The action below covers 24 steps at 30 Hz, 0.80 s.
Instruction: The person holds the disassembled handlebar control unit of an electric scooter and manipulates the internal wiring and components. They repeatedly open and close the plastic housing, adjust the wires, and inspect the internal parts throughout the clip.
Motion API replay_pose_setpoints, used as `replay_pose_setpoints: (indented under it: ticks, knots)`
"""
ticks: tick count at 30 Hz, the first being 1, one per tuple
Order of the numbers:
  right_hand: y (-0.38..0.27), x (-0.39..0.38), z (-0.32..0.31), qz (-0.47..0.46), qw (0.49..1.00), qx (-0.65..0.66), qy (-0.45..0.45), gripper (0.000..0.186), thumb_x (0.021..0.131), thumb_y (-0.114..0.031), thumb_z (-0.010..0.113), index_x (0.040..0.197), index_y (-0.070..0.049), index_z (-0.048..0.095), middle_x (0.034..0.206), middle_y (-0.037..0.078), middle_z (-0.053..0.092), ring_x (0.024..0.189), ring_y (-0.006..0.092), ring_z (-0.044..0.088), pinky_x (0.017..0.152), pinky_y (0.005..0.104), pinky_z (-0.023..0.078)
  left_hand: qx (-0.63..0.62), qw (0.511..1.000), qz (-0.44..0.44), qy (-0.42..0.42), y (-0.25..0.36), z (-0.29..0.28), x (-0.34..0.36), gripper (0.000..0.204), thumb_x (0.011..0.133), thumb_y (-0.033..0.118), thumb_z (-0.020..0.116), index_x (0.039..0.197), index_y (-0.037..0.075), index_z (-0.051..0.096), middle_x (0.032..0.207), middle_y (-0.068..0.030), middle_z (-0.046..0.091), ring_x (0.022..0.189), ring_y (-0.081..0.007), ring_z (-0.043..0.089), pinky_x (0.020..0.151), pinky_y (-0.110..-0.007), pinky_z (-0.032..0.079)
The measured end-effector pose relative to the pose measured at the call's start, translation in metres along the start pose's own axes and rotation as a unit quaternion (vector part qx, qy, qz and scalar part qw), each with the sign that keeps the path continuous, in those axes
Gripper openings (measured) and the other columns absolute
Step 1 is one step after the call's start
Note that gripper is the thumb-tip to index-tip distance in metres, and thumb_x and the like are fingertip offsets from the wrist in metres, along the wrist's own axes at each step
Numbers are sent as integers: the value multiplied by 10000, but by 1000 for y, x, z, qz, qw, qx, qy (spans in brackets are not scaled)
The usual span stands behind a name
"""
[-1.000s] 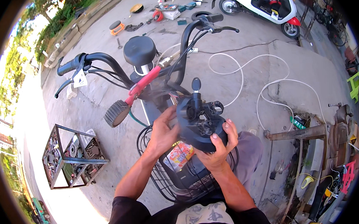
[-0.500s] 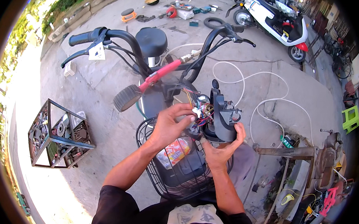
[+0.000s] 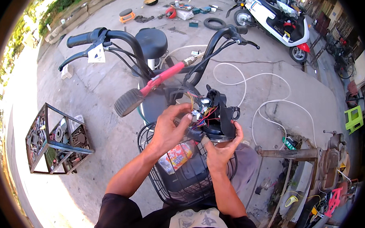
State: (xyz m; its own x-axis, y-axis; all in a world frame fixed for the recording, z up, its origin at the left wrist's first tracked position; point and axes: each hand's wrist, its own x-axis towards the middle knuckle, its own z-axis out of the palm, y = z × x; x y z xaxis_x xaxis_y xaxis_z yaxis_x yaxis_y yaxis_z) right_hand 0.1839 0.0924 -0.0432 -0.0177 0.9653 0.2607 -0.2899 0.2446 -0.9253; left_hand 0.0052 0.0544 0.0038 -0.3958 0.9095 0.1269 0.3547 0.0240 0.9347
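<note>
My right hand (image 3: 221, 153) grips the lower right edge of a black headlight housing (image 3: 227, 122), thumb below and fingers along the side. The housing is tilted, its open back showing a tangle of red, yellow and blue wires (image 3: 209, 113) with white connectors. At the left of that tangle my left hand (image 3: 169, 129) is closed, thumb and fingertips pinched at the wires; exactly which part sits between them is hidden. Both hands work over a black wire basket (image 3: 152, 176) holding an orange-and-white package (image 3: 175, 158), in front of the bike's black handlebar (image 3: 132, 43).
A red tyre inflator (image 3: 164, 77) with a ribbed black end lies across the bike's front, before the seat (image 3: 151, 42). White hose (image 3: 267, 102) loops over the ground. A metal-framed crate (image 3: 70, 149) of parts stands left, a vise (image 3: 334, 148) right, a white scooter (image 3: 268, 18) far right.
My right hand has turned the headlight housing so its wire-filled back faces up more. My left fingers have shifted slightly left among the wires, and the white connector they pinched is less visible.
</note>
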Motion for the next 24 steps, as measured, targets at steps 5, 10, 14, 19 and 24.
replay_pose_setpoints:
  ticks: [5,10,14,19,24]
  knots:
    - [7,5,-4,14,1000,24,-4,1086,693,136,873,1597,-61,304,1581,154,404,1456,262,487,1223,389,434,-15,1000,7,12,6,-3,0,273,1075,91,671,1334,5,692,1294,-83,710,1194,-184,673,1077,-347,519]
    - [15,8,-10,38,998,57,2,1037,734,118,859,1593,-57,306,1576,149,411,1453,255,497,1227,396,438,-97,995,-13,17,-13,1,2,317,1083,106,652,1390,29,645,1331,-59,678,1165,-149,633,1052,-340,510]
    - [11,13,-13,62,993,100,3,996,769,100,851,1589,-55,308,1536,142,455,1409,245,544,1211,397,460,-66,996,-56,-17,-8,-3,1,344,1086,155,661,1406,35,621,1389,-46,631,1078,-111,604,1003,-319,498]
    - [12,13,-14,74,988,134,3,940,798,40,872,1585,-74,370,1493,101,516,1349,227,597,1145,373,502,-134,990,-39,-9,-7,-4,-1,257,1078,198,683,1262,19,673,1352,-36,602,1077,-94,565,972,-293,475]
    - [20,12,-21,68,986,152,-10,945,795,1,884,1587,-76,373,1497,101,516,1364,233,582,1149,385,495,-133,991,-3,-18,-14,-5,0,201,1069,203,694,1051,3,683,1309,-41,610,1102,-106,558,989,-301,469]
